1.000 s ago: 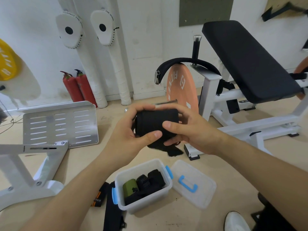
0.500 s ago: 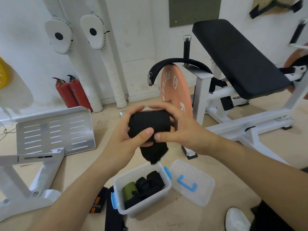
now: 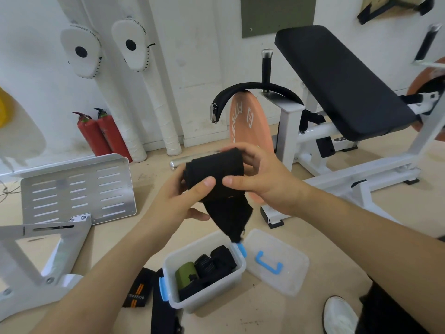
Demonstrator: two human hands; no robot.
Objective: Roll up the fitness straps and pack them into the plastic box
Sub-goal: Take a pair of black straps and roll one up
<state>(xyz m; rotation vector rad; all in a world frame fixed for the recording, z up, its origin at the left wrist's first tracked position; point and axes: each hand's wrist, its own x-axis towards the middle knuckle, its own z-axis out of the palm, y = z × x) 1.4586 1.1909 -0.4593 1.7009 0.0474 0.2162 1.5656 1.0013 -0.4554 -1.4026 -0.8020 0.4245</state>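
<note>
We are rolling the black cloth strap [image 3: 214, 173]: our left hand [image 3: 178, 203] and right hand [image 3: 267, 183] pinch it, fingers [image 3: 252, 154] curled round. Next we must wind in its hanging end.

1 head-worn view (wide-angle) — forward, downward, close-up

We read "THE WIND" along the rim of the right white pad [image 3: 131, 48] in the upper left of the frame. The lettering on the left white pad [image 3: 81, 53] is too blurred for us. The orange weight plate [image 3: 243, 121] at centre shows "FITNE", the rest hidden. The white letters on the striped strap [image 3: 137, 291] at lower left are too small for us to read.
</note>
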